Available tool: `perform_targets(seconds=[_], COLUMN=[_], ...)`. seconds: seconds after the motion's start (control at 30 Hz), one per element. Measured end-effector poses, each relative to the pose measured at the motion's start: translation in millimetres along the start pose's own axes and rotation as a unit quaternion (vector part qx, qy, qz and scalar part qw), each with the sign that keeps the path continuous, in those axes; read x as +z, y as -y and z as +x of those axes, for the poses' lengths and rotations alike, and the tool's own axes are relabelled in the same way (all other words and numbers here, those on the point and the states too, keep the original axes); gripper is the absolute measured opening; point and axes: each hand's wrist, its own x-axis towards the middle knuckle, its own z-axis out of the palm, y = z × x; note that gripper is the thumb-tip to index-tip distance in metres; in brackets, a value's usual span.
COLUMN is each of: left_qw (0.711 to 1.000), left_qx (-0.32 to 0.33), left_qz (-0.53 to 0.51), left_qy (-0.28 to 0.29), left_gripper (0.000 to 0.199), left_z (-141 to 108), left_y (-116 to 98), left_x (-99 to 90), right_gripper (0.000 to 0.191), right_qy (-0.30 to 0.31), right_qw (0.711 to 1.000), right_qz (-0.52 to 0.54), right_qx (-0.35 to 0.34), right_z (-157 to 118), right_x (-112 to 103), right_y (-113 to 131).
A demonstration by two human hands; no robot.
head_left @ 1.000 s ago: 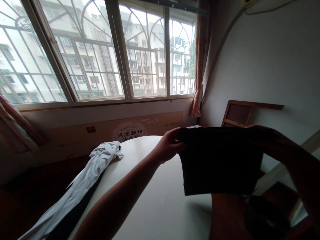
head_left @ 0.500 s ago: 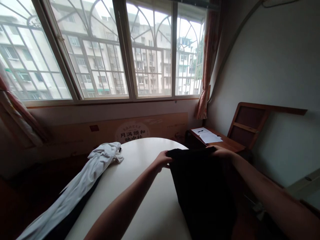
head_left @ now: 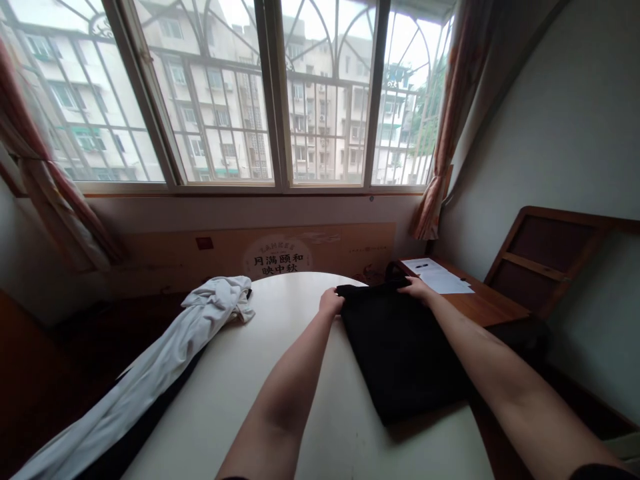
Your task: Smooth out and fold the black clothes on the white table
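Observation:
A black piece of cloth (head_left: 400, 353), folded into a rough rectangle, hangs or lies over the right side of the white table (head_left: 280, 373). My left hand (head_left: 331, 302) is closed on its far left corner. At its far right corner my right hand (head_left: 416, 289) grips the edge, fingers partly hidden by the cloth. The edge between my hands is pulled fairly straight. Whether it is a garment, and of what kind, I cannot tell.
A crumpled white garment (head_left: 200, 327) lies along the table's left edge, with dark cloth (head_left: 150, 413) beneath it. On the right, a wooden side table (head_left: 500, 307) holds papers (head_left: 440, 275) and a pen. A wooden panel (head_left: 540, 247) stands behind it; windows line the far wall.
Both hands have drawn the black cloth farther away, and its near end now shows over the table. My right hand has come closer to my left. The view has shifted left.

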Motion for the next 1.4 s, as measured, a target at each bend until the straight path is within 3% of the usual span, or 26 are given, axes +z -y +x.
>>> perform_targets(seconds=[0.13, 0.27, 0.33, 0.43, 0.53, 0.6, 0.7, 0.83, 1.0, 1.13, 1.23, 1.3, 1.4], left_qw=[0.995, 0.975, 0.961, 0.928, 0.856, 0.831, 0.826, 0.82, 0.816, 0.821, 0.828, 0.837, 0.844], left_qx=[0.036, 0.137, 0.201, 0.292, 0.374, 0.377, 0.354, 0.356, 0.344, 0.324, 0.325, 0.324, 0.328], left_qz=[0.072, 0.153, 0.183, 0.224, 0.296, 0.327, 0.358, 0.371, 0.383, 0.388, 0.385, 0.379, 0.371], left_qy=[-0.065, -0.08, -0.048, 0.052, 0.201, 0.244, 0.253, 0.252, 0.262, 0.265, 0.247, 0.227, 0.208], left_gripper=[0.055, 0.066, 0.062, 0.057, 0.071, 0.078, 0.079, 0.075, 0.077, 0.077, 0.076, 0.075, 0.074], left_z=[5, -23, -51, -104, -154, -177, -196, -213, -247, -270, -277, -279, -279], left_y=[5, 0, -3, -1, 12, 21, 28, 28, 35, 52, 67, 73, 75], left_x=[6.9, 23.7, 38.5, 60.4, 70.5, 69.3, 61.2, 49.6, 27.1, 3.7, -3.0, -1.6, 2.3], right_gripper=[0.063, 0.087, 0.089, 0.082, 0.071, 0.065, 0.057, 0.044, 0.045, 0.037, 0.042, 0.046, 0.051], right_qy=[-0.036, -0.064, -0.087, -0.12, -0.044, 0.062, 0.118, 0.062, -0.015, -0.029, -0.021, -0.03, -0.069], right_qw=[0.997, 0.99, 0.984, 0.972, 0.945, 0.914, 0.91, 0.93, 0.949, 0.952, 0.953, 0.956, 0.962], right_qz=[-0.061, -0.123, -0.15, -0.181, -0.234, -0.28, -0.309, -0.312, -0.3, -0.272, -0.252, -0.245, -0.24], right_qx=[-0.011, -0.013, -0.027, -0.089, -0.225, -0.287, -0.251, -0.181, -0.1, -0.135, -0.164, -0.158, -0.114], right_z=[17, 11, 2, -24, -64, -92, -117, -107, -86, -89, -93, -90, -78], right_x=[17, 16, 12, 12, 27, 43, 65, 73, 86, 121, 144, 145, 116], right_y=[-21, -35, -33, -21, -16, -20, -30, -26, 1, 16, 20, 23, 27])
